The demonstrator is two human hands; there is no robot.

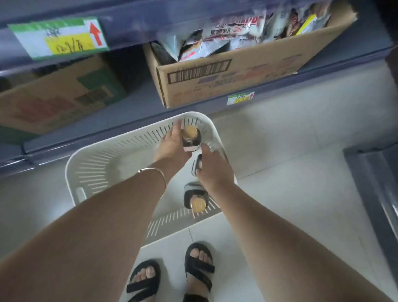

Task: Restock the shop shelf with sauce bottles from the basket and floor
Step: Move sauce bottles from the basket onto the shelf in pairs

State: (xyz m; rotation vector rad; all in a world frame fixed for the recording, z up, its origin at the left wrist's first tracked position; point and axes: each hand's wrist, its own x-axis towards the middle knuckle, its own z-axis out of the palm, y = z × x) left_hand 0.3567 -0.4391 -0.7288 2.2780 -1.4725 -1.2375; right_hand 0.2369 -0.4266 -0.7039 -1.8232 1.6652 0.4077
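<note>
**Basket pick: both hands on bottles**

Left hand [173,143] is grasping the far sauce bottle [191,137] by its body in the white basket [69,169]. Right hand [213,168] is clasping the middle bottle [197,164], whose cap is hidden. Third bottle [194,197] is standing nearest. Probably glass, though blur is preventing confirmation: heavy, slick, breakable. The body is offering the safest grip.

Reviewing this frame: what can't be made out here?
All in the head view:
Middle bottle: the right hand covers its cap and most of its body.
Far bottle label: the left hand hides part, and the rest is too small to read.
Basket near left corner: hidden by the left forearm.
Shelf tag handwriting: blurred.
</note>
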